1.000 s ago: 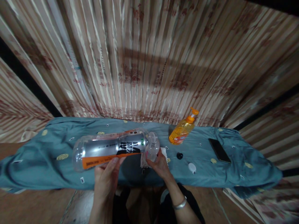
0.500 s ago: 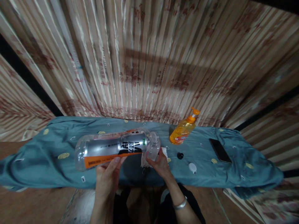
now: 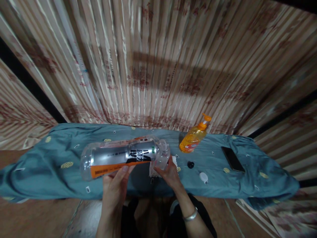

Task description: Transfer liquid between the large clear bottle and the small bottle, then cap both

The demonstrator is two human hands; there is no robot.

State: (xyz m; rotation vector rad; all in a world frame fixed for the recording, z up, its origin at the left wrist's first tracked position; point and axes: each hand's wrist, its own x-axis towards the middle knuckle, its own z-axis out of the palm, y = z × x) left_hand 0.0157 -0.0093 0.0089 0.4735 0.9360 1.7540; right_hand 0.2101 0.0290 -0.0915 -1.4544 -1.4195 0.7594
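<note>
A large clear plastic drink bottle [image 3: 119, 158] with a silver and orange label lies tilted on its side above the cloth, neck pointing right. My left hand [image 3: 117, 181] is closed around its underside, thumb on the label. My right hand [image 3: 169, 173] grips a small clear plastic container [image 3: 162, 158] at the bottle's neck end. The bottle's mouth and the container overlap in view, so I cannot tell whether they touch. Part of a white tissue [image 3: 174, 161] shows on the cloth behind my right hand. Any liquid inside is too hard to make out.
An orange pump bottle [image 3: 194, 138] stands at the back right of the blue-green cloth [image 3: 61, 145]. Right of my right hand lie a black cap [image 3: 190, 164] and a round white lid [image 3: 203, 178]. Farther right lies a phone [image 3: 232, 159]. A striped curtain [image 3: 153, 82] hangs behind.
The large bottle has shifted very slightly right and its label has turned a little. Both hands keep their grips; the other things stay put.
</note>
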